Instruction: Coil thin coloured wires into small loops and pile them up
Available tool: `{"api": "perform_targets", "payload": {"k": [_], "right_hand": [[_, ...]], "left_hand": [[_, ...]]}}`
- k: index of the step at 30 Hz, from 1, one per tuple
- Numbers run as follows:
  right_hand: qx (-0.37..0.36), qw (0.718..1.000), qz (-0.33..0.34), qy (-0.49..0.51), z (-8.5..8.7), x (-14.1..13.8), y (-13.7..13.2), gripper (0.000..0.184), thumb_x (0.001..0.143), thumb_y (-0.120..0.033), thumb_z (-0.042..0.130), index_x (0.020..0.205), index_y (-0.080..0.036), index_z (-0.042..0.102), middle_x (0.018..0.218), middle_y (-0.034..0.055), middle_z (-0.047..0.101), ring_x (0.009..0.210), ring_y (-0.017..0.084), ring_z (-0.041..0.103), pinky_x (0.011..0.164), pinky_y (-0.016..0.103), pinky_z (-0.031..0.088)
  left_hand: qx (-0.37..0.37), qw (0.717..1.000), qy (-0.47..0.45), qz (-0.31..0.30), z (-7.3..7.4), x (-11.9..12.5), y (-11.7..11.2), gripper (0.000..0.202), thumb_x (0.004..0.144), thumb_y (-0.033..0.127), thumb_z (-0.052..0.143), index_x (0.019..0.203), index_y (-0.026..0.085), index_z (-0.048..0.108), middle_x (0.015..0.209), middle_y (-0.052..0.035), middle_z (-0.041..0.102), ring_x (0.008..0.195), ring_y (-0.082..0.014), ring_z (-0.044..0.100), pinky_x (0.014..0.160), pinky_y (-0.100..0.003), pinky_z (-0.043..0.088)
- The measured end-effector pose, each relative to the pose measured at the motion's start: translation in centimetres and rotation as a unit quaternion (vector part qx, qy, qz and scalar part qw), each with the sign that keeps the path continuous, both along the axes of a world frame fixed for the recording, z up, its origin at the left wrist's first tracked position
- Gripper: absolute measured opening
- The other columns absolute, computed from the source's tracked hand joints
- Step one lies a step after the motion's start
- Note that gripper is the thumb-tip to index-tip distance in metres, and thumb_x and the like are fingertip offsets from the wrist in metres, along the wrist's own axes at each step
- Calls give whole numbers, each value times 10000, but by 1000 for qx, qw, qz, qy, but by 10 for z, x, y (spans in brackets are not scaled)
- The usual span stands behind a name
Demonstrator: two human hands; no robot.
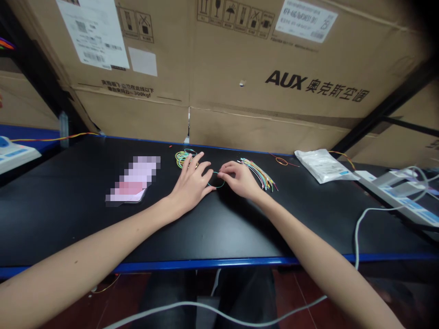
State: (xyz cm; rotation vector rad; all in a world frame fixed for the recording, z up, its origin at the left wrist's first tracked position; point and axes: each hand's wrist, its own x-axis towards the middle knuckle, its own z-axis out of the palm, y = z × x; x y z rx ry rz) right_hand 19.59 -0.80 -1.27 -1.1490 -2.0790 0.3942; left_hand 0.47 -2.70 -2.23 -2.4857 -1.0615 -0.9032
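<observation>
We pinch thin green wire point(216, 186) in right hand point(240, 179), loop lying mid-frame on black tabletop point(68, 219). Left hand point(192, 180) open, fingers spread, just beside loop. Coiled wires point(183, 158) just past left hand; loose coloured wires point(257, 172) beside right hand.

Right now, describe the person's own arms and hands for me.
The left hand and right hand are bare, with no gloves or rings visible. The left forearm and right forearm are also bare, with no sleeves, watch, bracelet or cables on them.
</observation>
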Motion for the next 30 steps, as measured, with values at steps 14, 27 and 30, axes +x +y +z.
{"api": "perform_targets", "payload": {"k": [14,27,30], "right_hand": [[167,981,-49,-91,0,0,-5,84,827,-285,668,844,-209,700,980,74,665,967,236,579,863,388,481],[-42,996,81,-6,6,9,5,188,869,-250,587,748,-194,719,843,30,699,811,161,638,769,295,498],[-35,998,54,23,5,9,6,171,873,-281,584,814,-186,714,881,41,701,844,163,642,770,292,505]], "left_hand": [[23,999,5,23,0,2,-2,305,819,365,660,986,112,688,1201,-171,620,1310,-392,398,1090,-617,314],[6,999,3,-31,2,1,-3,270,785,274,704,1011,130,681,1189,-172,625,1318,-380,404,1085,-617,335],[12,1000,-6,-18,3,1,-2,266,805,275,682,1022,122,670,1183,-173,626,1307,-379,414,1080,-603,348]]}}
